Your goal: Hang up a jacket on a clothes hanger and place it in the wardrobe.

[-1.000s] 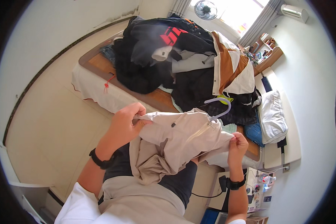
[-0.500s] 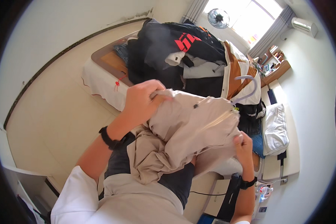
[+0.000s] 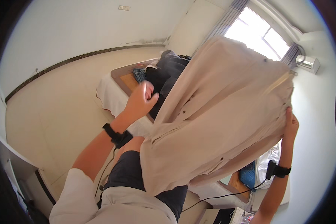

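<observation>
A beige buttoned jacket [image 3: 227,108] hangs spread out in front of me, with dark buttons along its edges. Its far right end is raised, where the grey hook of a hanger [image 3: 301,52] shows against the curtain. My right hand [image 3: 290,124] grips the jacket's right edge, thumb on the near side. To the left of the cloth, my left hand [image 3: 141,100] is in the air, apart from the jacket. Its fingers are loosely curled, the thumb stands away from them, and nothing shows in it. The jacket hides most of the bed.
Behind the jacket is a bed [image 3: 117,80] with a pile of dark clothes [image 3: 168,71] and folded jeans [image 3: 139,74]. A blue item [image 3: 247,177] lies at its right. A black cable [image 3: 220,196] runs from my right wristband. At lower left stands a pale cabinet [image 3: 20,160].
The bunched jacket has been lifted and now hangs open, raised toward the upper right. My left hand has let go of it. My right hand has moved up and right, still gripping its edge.
</observation>
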The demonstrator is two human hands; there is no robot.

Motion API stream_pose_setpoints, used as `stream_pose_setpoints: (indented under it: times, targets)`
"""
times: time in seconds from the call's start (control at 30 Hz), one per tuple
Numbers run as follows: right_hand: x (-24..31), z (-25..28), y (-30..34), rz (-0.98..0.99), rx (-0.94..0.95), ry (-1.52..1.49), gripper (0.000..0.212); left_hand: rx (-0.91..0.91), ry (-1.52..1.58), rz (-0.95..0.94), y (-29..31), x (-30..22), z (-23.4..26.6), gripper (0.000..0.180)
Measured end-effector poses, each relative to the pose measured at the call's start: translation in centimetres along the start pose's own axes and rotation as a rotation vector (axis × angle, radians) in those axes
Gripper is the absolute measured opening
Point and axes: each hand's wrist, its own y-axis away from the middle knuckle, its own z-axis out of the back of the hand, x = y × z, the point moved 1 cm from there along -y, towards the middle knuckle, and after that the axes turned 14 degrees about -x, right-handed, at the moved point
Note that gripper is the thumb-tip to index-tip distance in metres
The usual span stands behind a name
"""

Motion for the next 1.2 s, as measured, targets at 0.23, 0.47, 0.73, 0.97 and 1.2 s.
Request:
stream_pose_setpoints:
  times: [0.23, 0.47, 0.73, 0.97, 1.2]
  targets:
    - [4.2, 1.0, -3.6, -0.002, -0.077, -0.108, 0.048, 0.89, 0.03, 0.825, 7.6, 11.3, -3.0, 0.097]
    - [5.4, 0.6, -3.9, -0.021, -0.07, -0.062, 0.055, 0.615, 0.719, 1.191, 12.1, 14.3, -7.7, 0.07]
    - [6.1, -0.6, -2.5, 0.01, 0.017, 0.141, 0.061, -0.073, 0.667, 1.186, 15.7, 22.2, -0.6, 0.034]
    - [10.7, -3.5, 0.1, -0.205, 0.077, -0.138, 0.067, -0.002, 1.085, 1.22, 15.6, 17.0, 5.2, 0.046]
    - [12.7, -4.6, 0.3, -0.256, 0.206, -0.416, 0.071, 0.494, 0.918, 0.918, 18.6, 14.7, 1.6, 0.045]
